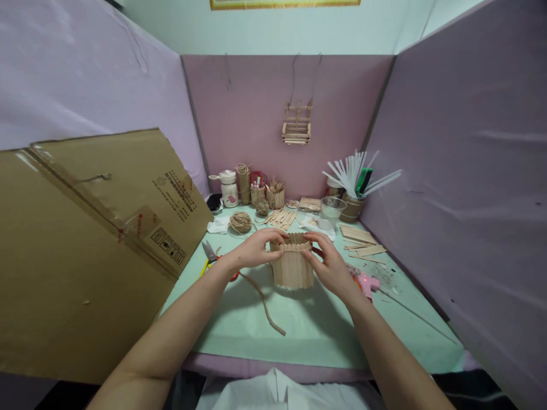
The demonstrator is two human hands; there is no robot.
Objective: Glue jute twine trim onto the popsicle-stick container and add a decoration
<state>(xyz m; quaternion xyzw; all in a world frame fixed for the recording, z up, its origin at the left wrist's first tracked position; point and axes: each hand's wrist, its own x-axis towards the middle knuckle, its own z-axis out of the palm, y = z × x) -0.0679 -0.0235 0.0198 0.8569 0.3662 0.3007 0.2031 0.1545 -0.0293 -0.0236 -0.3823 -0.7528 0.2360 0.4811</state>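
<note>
1. Your left hand (264,247), in the head view, pinches the rim of a round stick pot (293,272) between thumb and fingers; your right hand (328,261) clasps the opposite side the same way.
2. You have the pot upright at mid-table, its wall built from flat, pale wooden sticks with rounded tops that scallop the rim.
3. Before you, a smooth, pale green tabletop (239,344) sits between lilac side walls (461,148) and a pink back panel (248,114), where a small slatted stick rack (296,134) hangs on thin cords.
4. To your left leans a broad, creased cardboard sheet (81,256) with printed symbols; near it lie scissors (209,251) and a curved length of coarse, tan rope (265,307).
5. Beyond your hands sits a fibrous twine ball (240,222); to your right, a glossy pink glue gun (368,283) rests beside your forearm.
</note>
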